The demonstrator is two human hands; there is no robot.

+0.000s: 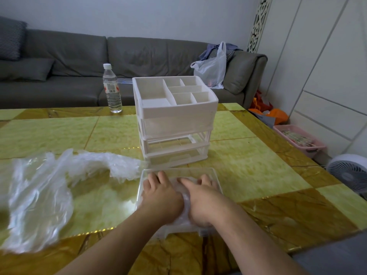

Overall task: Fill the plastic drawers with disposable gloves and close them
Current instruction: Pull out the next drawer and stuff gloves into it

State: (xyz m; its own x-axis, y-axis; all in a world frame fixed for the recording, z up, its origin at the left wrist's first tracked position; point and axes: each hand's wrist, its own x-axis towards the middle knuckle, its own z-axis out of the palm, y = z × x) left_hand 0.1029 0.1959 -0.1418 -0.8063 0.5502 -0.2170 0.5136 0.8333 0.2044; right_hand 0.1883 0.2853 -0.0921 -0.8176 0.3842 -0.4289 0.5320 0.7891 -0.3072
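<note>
A clear plastic drawer (213, 173) lies pulled out on the table in front of the white drawer unit (174, 120). Inside the drawer is a wad of clear disposable gloves (185, 207), mostly hidden under my hands. My left hand (160, 193) and my right hand (200, 199) lie side by side, palms down with fingers extended, pressing on the gloves. The unit's top drawer is in place, and the middle and bottom slots look hollow. A loose heap of more gloves (119, 165) and their clear bag (37, 197) lie to the left.
A water bottle (112, 90) stands on the yellow-green table (258, 171) behind the unit to the left. A grey sofa with a plastic bag (212, 68) runs along the back. A pink basket (299, 139) and a white fan (349, 175) stand on the floor at right.
</note>
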